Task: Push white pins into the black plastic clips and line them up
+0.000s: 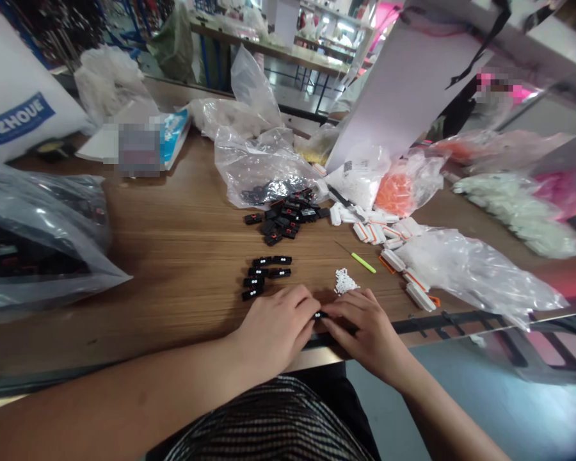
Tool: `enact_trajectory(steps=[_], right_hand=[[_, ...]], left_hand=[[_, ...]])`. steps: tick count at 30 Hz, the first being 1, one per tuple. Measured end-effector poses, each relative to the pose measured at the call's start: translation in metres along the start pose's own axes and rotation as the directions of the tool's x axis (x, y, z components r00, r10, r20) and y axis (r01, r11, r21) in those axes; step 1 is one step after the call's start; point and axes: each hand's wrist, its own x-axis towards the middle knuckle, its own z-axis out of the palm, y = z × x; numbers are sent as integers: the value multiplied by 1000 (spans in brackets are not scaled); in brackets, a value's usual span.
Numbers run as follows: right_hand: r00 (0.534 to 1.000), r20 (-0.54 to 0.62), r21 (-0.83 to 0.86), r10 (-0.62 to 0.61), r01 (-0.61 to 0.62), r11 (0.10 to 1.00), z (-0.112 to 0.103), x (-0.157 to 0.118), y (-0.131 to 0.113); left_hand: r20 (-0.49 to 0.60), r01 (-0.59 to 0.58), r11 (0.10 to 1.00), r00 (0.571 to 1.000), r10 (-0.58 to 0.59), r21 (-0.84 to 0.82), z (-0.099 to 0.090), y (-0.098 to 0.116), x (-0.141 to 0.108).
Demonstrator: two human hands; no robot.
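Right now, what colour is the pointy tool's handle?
The handle is bright yellow-green, seen best in the head view.

"UZHOUE", blue label [16, 120], white bag [14, 57]

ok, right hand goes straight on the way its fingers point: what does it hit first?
The small black piece at the fingertips of the right hand, then, just beyond, the left hand. Exact gap is unclear: fingers partly hide the piece.

A small black piece [320, 314] with two white dots showing is held in the lower middle of the frame, slightly right of center, its ends partly hidden.
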Motion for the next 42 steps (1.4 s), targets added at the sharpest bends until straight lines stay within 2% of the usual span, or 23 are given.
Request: enact_trajectory(steps=[2, 4, 7, 10, 13, 16, 21, 23, 26, 29, 32, 34, 37, 40, 42], right_hand=[[1000, -7, -32, 9, -9, 999, 0, 7, 4], [1000, -23, -80, -6, 4, 997, 2, 17, 5], [996, -21, -175, -82, 77, 982, 8, 35, -3], [986, -12, -302, -164, 153, 941, 18, 51, -16], [975, -19, -388, -223, 198, 900, 28, 61, -24], [976, -49, -370, -211, 178, 912, 31, 64, -25], [984, -93, -231, -153, 128, 965, 13, 75, -17], [987, -100, -240, -123, 96, 966, 2, 89, -8], [999, -40, -294, -37, 24, 955, -6, 118, 9], [999, 28, -328, 16, -6, 945, -2, 148, 21], [999, 55, -337, 2, 17, 941, 7, 164, 26], [997, 72, -344, -13, 37, 938, 9, 165, 27], [993, 115, -339, -25, 63, 939, 3, 152, 27], [983, 184, -301, -25, 81, 950, -10, 125, 25], [965, 259, -240, -47, 111, 964, -19, 105, 20]], left_hand=[[-93, -100, 995, 990, 102, 27, -2, 5, -3], [-142, -258, 964, 954, 265, 62, -3, 10, -6], [-97, -466, 880, 875, 474, 89, -2, 13, -8], [-44, -531, 845, 845, 534, 63, 0, 11, -9], [-8, -519, 854, 854, 520, 40, 1, 9, -8], [18, -511, 859, 860, 510, 30, 1, 7, -8], [-1, -487, 872, 873, 487, 42, 5, 8, -8], [-2, -482, 875, 876, 483, 43, 6, 8, -9], [21, -482, 875, 876, 482, 35, 7, 6, -8], [46, -475, 879, 879, 474, 28, 5, 4, -8], [46, -475, 880, 879, 474, 22, 3, 3, -6], [41, -478, 878, 878, 477, 20, 2, 2, -6], [11, -450, 892, 893, 450, 38, 3, 2, -6], [-59, -318, 946, 945, 321, 65, 3, 2, -6], [-69, -206, 977, 975, 209, 53, 2, 2, -4]])
